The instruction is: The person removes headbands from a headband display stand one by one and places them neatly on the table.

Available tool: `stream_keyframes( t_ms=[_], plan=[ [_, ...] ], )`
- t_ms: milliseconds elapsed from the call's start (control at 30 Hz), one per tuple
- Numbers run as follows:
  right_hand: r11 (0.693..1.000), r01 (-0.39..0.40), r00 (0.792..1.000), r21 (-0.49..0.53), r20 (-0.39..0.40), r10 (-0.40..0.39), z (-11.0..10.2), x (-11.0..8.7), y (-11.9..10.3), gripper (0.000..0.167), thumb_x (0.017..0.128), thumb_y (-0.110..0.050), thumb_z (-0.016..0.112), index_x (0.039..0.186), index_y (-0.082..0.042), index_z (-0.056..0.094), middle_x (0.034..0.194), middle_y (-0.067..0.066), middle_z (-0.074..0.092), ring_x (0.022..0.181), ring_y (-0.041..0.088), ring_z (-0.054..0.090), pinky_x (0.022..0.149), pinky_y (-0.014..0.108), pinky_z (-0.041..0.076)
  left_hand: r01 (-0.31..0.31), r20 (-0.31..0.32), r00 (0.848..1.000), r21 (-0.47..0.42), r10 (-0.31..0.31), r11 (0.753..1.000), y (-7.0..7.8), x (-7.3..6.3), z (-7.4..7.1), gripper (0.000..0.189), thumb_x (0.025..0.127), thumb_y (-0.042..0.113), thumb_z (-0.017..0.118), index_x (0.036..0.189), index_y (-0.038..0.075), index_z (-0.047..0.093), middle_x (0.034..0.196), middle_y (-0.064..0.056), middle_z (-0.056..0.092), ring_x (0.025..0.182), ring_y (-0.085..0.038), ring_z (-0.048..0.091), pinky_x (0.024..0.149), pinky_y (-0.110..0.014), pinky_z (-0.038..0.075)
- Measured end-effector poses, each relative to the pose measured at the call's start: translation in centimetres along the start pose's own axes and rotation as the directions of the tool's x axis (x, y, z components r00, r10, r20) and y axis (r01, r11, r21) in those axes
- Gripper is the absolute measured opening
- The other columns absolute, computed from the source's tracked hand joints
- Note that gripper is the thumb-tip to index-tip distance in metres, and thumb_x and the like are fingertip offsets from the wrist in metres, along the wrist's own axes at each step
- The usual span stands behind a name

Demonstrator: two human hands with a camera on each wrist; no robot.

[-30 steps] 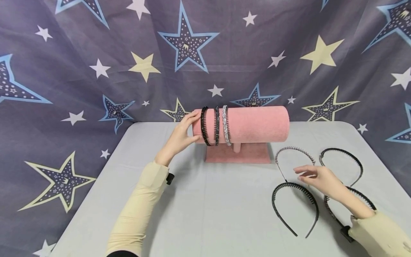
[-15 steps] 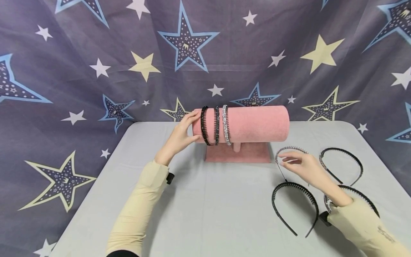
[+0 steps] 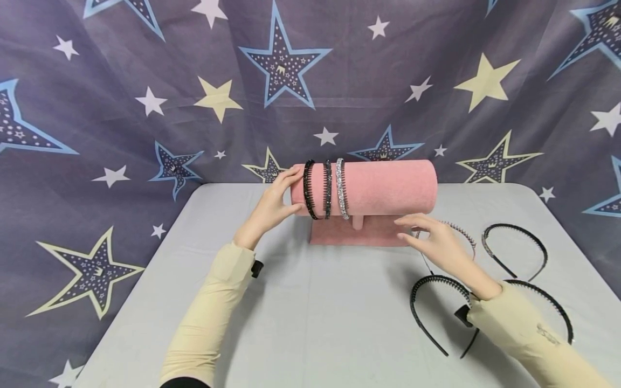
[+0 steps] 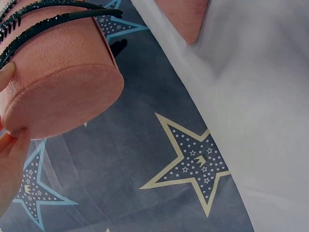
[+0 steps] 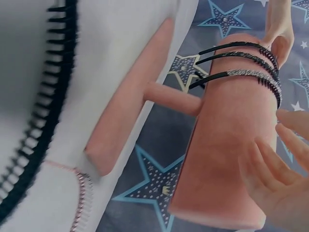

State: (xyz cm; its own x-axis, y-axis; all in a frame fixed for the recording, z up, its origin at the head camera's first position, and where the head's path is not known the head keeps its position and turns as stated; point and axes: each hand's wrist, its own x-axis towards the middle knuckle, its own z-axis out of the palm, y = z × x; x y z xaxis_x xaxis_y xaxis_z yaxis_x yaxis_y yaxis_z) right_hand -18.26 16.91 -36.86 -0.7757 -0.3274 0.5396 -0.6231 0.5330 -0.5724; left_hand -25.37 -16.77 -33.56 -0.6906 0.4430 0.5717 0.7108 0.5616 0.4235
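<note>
A pink velvety headband stand, a padded roll on a post and flat base, stands at the back of the table. Its left end is gripped by my left hand, thumb low in front and fingers higher up. Around the roll sit three headbands: a black one closest to that hand, a dark glittery one and a silver sparkly one. Nothing is held in my right hand, which hovers in front of the stand's right side, thumb and fingers apart, partly hiding a thin pinkish headband.
On the table's right side lie more toothed headbands: a black one in front, another partly under the right sleeve, and one farther back. Behind the white-covered table hangs a starry cloth.
My right hand has moved left and slightly up, from above the loose headbands toward the stand. My left hand, the stand and its three headbands have stayed in place.
</note>
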Motion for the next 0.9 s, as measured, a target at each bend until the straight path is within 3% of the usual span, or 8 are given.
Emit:
stream_keyframes(
  t_ms=[500, 900],
  plan=[
    [0.996, 0.003, 0.998, 0.094, -0.068, 0.004, 2.2, 3.0, -2.3, 0.029, 0.075, -0.005, 0.068, 0.104, -0.005, 0.065, 0.105, 0.006, 0.061, 0.102, 0.019, 0.054, 0.091, 0.022, 0.040, 0.009, 0.009, 1.000, -0.009, -0.009, 1.000, 0.1, -0.1, 0.0, 0.064, 0.068, -0.002, 0.072, 0.126, -0.005, 0.044, 0.134, -0.017, 0.037, 0.126, -0.028, 0.032, 0.106, -0.033, 0.025],
    [0.984, 0.047, 0.986, 0.174, -0.166, -0.018, 4.8, 5.2, -3.8, 0.031, 0.071, 0.001, 0.069, 0.102, 0.002, 0.064, 0.105, 0.015, 0.060, 0.099, 0.025, 0.056, 0.084, 0.029, 0.048, 0.008, 0.003, 1.000, -0.006, -0.008, 1.000, 0.0, -0.1, 0.0, 0.065, 0.067, -0.002, 0.072, 0.125, -0.006, 0.044, 0.133, -0.018, 0.038, 0.125, -0.029, 0.032, 0.106, -0.033, 0.024]
  ],
)
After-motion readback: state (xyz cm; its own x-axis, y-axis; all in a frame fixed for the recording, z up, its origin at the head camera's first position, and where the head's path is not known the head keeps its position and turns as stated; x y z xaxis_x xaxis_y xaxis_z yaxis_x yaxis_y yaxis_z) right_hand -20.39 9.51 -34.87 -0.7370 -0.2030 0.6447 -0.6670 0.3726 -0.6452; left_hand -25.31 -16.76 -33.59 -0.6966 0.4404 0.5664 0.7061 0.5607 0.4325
